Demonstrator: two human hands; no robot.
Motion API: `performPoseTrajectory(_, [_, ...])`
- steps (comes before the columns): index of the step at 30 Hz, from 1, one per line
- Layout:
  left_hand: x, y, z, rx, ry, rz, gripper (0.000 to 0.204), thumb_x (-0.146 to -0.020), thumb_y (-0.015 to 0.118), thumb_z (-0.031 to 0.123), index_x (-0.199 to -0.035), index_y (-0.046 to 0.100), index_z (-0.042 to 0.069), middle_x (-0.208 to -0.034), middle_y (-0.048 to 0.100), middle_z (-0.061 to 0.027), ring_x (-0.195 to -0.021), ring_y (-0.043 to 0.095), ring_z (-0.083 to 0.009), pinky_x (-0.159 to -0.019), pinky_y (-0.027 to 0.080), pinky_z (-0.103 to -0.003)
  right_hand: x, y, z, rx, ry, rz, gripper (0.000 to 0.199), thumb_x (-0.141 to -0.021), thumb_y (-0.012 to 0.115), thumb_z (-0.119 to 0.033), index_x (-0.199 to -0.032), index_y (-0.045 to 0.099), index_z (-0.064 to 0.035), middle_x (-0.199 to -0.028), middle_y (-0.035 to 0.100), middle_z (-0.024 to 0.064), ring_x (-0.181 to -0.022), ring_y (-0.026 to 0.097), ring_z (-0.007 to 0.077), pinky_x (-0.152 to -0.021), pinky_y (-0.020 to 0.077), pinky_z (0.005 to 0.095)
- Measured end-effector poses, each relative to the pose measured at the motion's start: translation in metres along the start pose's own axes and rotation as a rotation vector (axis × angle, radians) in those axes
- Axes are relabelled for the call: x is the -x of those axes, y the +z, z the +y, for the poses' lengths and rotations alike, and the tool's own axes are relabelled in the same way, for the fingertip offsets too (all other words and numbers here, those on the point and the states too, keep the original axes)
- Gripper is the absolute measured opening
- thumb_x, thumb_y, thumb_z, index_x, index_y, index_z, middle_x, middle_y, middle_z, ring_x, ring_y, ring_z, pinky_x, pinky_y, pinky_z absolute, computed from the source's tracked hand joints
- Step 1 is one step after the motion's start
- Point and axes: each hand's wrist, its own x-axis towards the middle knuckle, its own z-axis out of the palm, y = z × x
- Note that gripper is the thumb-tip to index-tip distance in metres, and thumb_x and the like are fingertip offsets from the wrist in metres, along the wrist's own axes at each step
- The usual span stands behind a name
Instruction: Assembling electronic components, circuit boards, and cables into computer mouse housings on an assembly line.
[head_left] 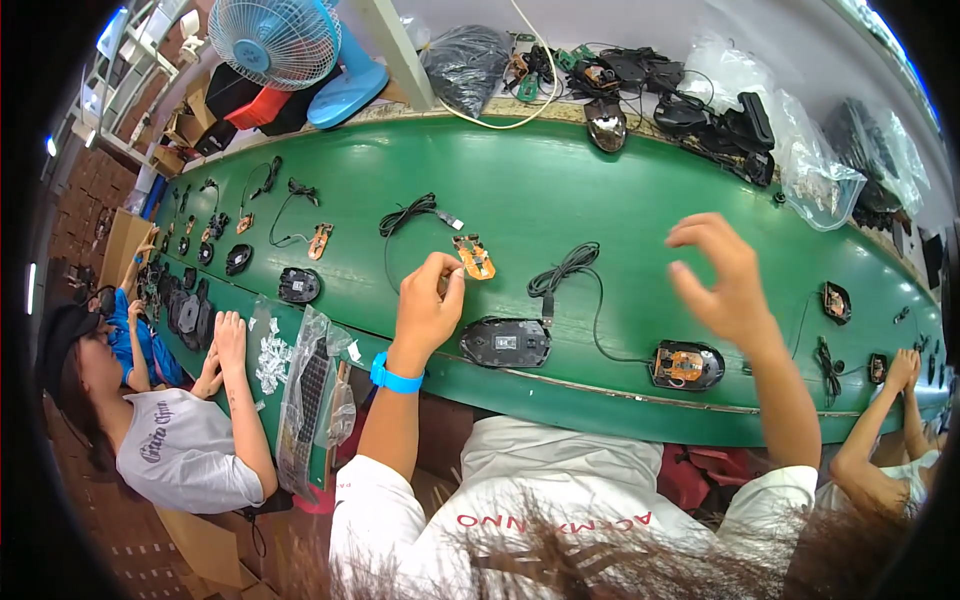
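My left hand (pixel 430 305), with a blue band at its wrist, is closed, its thumb and fingertips at the left edge of an orange mouse circuit board (pixel 474 258). A coiled black USB cable (pixel 408 214) lies behind it, its thin lead running down behind my hand. My right hand (pixel 722 280) hovers over the green belt, fingers apart and holding nothing. Between my hands, a black mouse shell half (pixel 505 343) lies at the near edge. Right of it sits a mouse base with an orange board inside (pixel 687 365), joined to a coiled cable (pixel 565 270).
Along the green belt (pixel 620 200) lie more mouse shells (pixel 298 285), boards (pixel 320 241) and cables. A far ledge holds dark parts (pixel 720 130) and plastic bags (pixel 820 180). A blue fan (pixel 275 45) stands far left. Co-workers sit left (pixel 190 440) and right (pixel 880 470).
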Motion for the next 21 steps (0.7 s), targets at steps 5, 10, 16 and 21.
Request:
performPoseTrajectory(5, [0.035, 0.007, 0.025, 0.313, 0.032, 0.196, 0.008, -0.093, 0.068, 0.002, -0.101, 0.069, 0.001, -0.083, 0.066, -0.0083, -0.062, 0.052, -0.0122, -0.058, 0.044, -0.028, -0.008, 0.075, -0.040, -0.225, 0.135, -0.250, 0.033, -0.084, 0.080, -0.022, -0.100, 0.062, -0.0001, -0.096, 0.067, 0.0139, -0.085, 0.067, 0.0276, -0.078, 0.0553, 0.0392])
performPoseTrajectory(10, [0.056, 0.015, 0.043, 0.318, 0.169, 0.214, 0.011, -0.091, 0.070, -0.001, -0.102, 0.069, 0.000, -0.086, 0.067, -0.0080, -0.065, 0.055, -0.0122, -0.060, 0.046, -0.029, -0.011, 0.114, -0.064, -0.340, 0.187, -0.242, 0.047, -0.081, 0.085, -0.032, -0.103, 0.057, 0.0004, -0.095, 0.066, 0.0144, -0.081, 0.066, 0.0272, -0.075, 0.0557, 0.0396])
performPoseTrajectory(16, [0.075, 0.016, 0.047, 0.406, 0.279, 0.097, 0.018, -0.089, 0.072, -0.002, -0.107, 0.071, -0.001, -0.092, 0.068, -0.0089, -0.067, 0.058, -0.0134, -0.063, 0.049, -0.028, 0.004, 0.124, -0.072, -0.457, 0.219, -0.261, 0.045, -0.079, 0.084, -0.025, -0.104, 0.056, 0.0004, -0.097, 0.065, 0.0152, -0.083, 0.066, 0.0281, -0.075, 0.0560, 0.0386])
performPoseTrajectory(21, [0.075, 0.011, 0.055, 0.356, 0.205, -0.027, 0.025, -0.085, 0.075, -0.003, -0.110, 0.072, 0.000, -0.098, 0.070, -0.0100, -0.067, 0.060, -0.0142, -0.063, 0.050, -0.028, 0.020, 0.119, -0.059, -0.277, 0.067, -0.108, 0.038, -0.077, 0.080, -0.013, -0.105, 0.058, -0.0003, -0.102, 0.066, 0.0158, -0.088, 0.068, 0.0305, -0.075, 0.0571, 0.0382])
